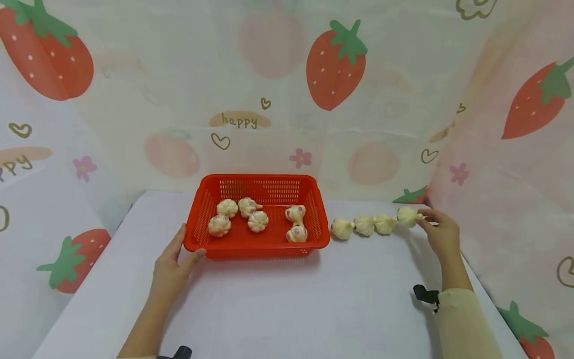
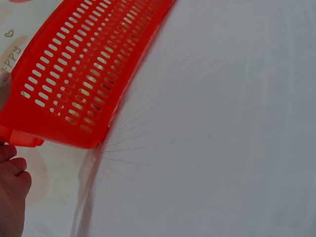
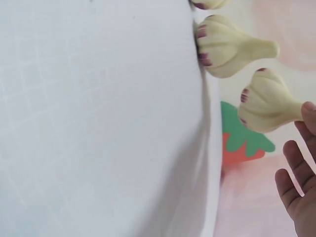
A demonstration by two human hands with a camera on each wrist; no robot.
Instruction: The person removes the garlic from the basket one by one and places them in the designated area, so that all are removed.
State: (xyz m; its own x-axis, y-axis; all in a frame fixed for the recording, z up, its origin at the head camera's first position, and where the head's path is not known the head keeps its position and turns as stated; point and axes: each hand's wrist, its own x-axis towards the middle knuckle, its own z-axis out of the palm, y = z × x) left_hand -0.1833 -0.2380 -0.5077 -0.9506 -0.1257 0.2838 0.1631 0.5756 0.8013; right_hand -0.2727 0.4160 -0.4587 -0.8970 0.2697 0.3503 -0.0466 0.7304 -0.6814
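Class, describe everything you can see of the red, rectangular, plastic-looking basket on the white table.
The red rectangular basket looks like plastic, with a broad rim and walls pierced by rows of slots. It sits upright, open-topped, on the white cloth-covered table, holding six cream garlic bulbs. The person's bare left hand grips its near left corner.

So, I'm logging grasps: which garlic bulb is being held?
The rightmost bulb of the four outside the red basket: the right hand pinches its stem, while no hand touches the others.

The left wrist view crops the red basket [image 2: 84, 74] and left fingers [image 2: 18, 164]
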